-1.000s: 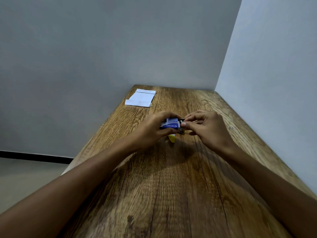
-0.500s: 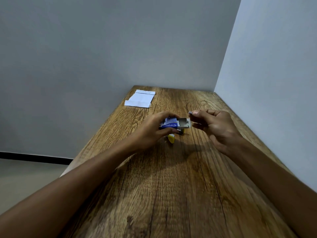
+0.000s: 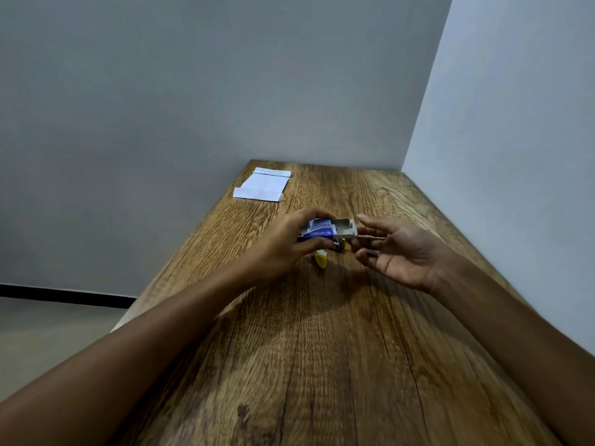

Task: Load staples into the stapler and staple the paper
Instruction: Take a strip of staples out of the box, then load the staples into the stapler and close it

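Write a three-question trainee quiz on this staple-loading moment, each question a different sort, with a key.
1. True or false: the left hand grips the blue staple box, whose inner tray is slid out toward the right hand.
2. Where does the folded paper lie? A) under the staple box B) near the table's far left corner C) in the right hand
3. Fill in: the yellow stapler lies on the ____, below the box.

Key: 1 true; 2 B; 3 table.
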